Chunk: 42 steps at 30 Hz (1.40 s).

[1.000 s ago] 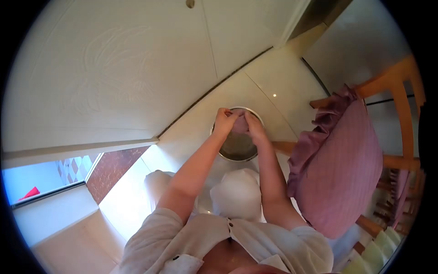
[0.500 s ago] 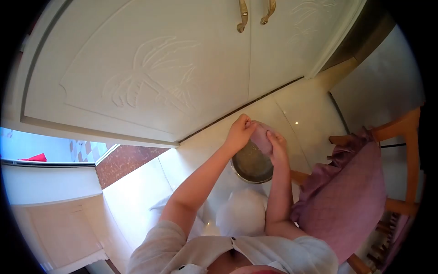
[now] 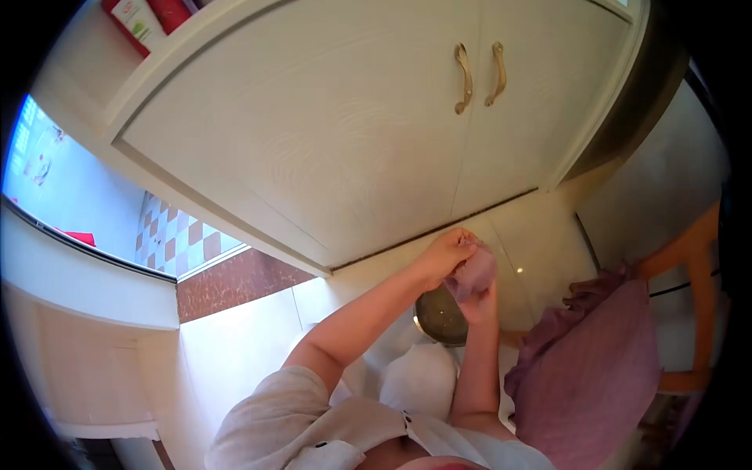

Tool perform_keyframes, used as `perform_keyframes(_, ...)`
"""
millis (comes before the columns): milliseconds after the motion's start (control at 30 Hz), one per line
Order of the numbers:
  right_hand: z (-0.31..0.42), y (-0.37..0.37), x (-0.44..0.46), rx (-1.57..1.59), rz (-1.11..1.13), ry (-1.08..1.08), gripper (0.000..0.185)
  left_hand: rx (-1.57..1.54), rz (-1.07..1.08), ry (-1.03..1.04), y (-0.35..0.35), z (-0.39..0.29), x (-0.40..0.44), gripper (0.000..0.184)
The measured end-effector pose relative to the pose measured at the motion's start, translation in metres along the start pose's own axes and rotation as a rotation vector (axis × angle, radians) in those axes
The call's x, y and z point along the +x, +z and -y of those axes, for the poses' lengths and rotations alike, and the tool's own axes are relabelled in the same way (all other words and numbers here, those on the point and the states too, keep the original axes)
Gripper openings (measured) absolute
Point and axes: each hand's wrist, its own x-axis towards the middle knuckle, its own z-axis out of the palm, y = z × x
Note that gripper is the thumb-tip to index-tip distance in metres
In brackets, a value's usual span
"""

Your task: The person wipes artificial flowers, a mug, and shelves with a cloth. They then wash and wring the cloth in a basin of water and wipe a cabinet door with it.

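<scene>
My left hand [image 3: 448,257] pinches the upper edge of a soft mauve cloth [image 3: 475,276]. My right hand [image 3: 479,307] grips the same cloth from below and on the right, its fingers mostly hidden behind the fabric. Underneath is a round metal basin [image 3: 441,319] on the floor, with what looks like water in it. The cloth is held above the basin's far right side, and my right forearm covers part of the rim.
A white cabinet [image 3: 345,141] with two brass handles [image 3: 464,78] stands in front. On the right is a wooden chair [image 3: 699,290] with a ruffled mauve cushion [image 3: 589,368]. At the left, a doorway leads to a checkered tiled surface [image 3: 174,235]. Red bottles [image 3: 135,23] stand upper left.
The view has tilted up, so more of the cabinet and the bottles show. Both hands still hold the cloth, which is now turned and bunched, with the right fingers behind it.
</scene>
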Motion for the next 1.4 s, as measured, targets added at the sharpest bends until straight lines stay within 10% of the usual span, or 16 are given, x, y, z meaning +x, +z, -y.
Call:
perform_keyframes(133, 0.000, 0.037, 0.001, 0.094, -0.025, 0.015, 0.059, 0.134, -0.076, 0.137, -0.020, -0.022, -0.021, 0.018)
perform_keyframes(233, 0.007, 0.130, 0.012, -0.531, 0.225, -0.226, 0.057, 0.224, -0.177, 0.322, -0.043, -0.042, -0.037, 0.022)
perform_keyframes(400, -0.011, 0.195, 0.040, -0.634, -0.079, -0.362, 0.050, 0.426, -0.389, 0.507, -0.063, -0.108, -0.095, 0.029)
perform_keyframes(467, -0.005, 0.225, 0.058, -0.772, -0.146, -0.367, 0.046, 0.947, -0.690, 1.113, -0.072, -0.137, -0.122, 0.044)
perform_keyframes(600, -0.016, 0.296, 0.099, -0.881, -0.089, -0.984, 0.035, 1.460, -0.974, 0.976, -0.100, -0.155, -0.146, 0.058)
perform_keyframes(800, -0.015, 0.327, 0.129, -1.034, -0.200, -1.293, 0.023, 1.725, -1.108, 0.798, -0.147, -0.146, -0.117, 0.073)
perform_keyframes(1133, -0.051, 0.186, 0.104, -0.432, -0.038, -0.559, 0.016, 1.854, -1.237, 0.904, -0.170, -0.137, -0.093, 0.082)
perform_keyframes(1233, -0.055, 0.150, 0.102, -0.340, -0.316, -0.401, 0.014, 1.876, -1.266, 0.914, -0.171, -0.137, -0.093, 0.081)
perform_keyframes(1333, -0.045, 0.124, 0.104, -0.346, 0.450, -0.296, 0.012, 1.844, -1.269, 0.949, -0.171, -0.137, -0.092, 0.080)
perform_keyframes(1400, -0.049, 0.143, 0.087, -0.152, -0.152, -0.272, 0.026, 1.844, -1.289, 0.962, -0.173, -0.134, -0.090, 0.080)
